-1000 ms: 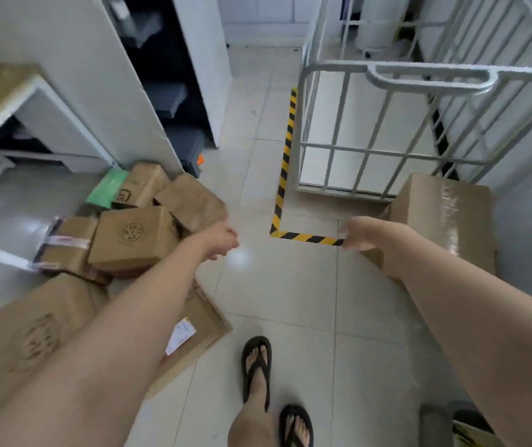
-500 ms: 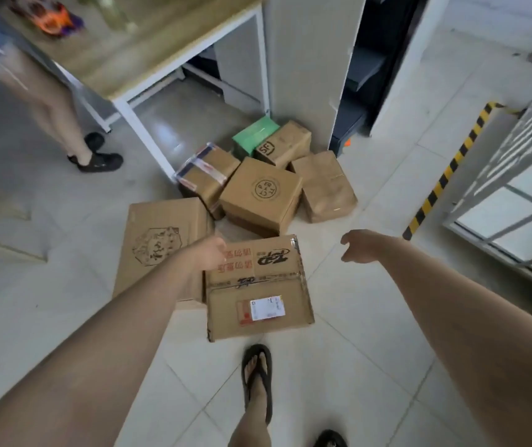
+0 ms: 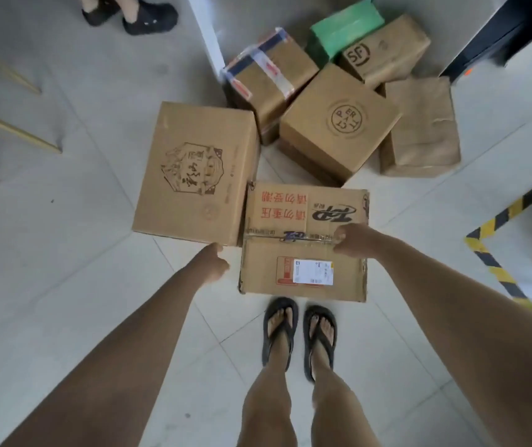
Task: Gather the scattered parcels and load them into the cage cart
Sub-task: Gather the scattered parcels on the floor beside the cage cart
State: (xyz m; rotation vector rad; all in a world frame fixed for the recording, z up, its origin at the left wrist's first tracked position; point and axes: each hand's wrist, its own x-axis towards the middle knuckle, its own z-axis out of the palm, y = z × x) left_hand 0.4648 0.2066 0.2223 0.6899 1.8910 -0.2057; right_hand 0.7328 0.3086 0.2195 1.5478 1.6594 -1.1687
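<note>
A flat cardboard box with red print and a white shipping label (image 3: 290,214) lies on the floor just in front of my feet. My right hand (image 3: 355,241) rests loosely curled on its top near the right edge. My left hand (image 3: 214,262) hovers beside its left edge, holding nothing. A large box with a dark emblem (image 3: 193,169) lies to the left, touching it. Behind are a round-stamped box (image 3: 339,124), a taped box (image 3: 268,72), an SF box (image 3: 387,46), a green parcel (image 3: 345,27) and a paper-wrapped parcel (image 3: 422,124). The cage cart is out of view.
Yellow-black floor tape (image 3: 516,208) runs at the right. Another person's feet in black shoes (image 3: 129,14) stand at the top left, beside a white table leg (image 3: 206,43). A dark cabinet (image 3: 500,27) fills the top right corner. Thin golden bars (image 3: 10,127) cross the far left.
The view has swung from the cage cart down to the parcel pile. I have stepped up to the labelled box, and both hands have dropped to it, the right one onto its top.
</note>
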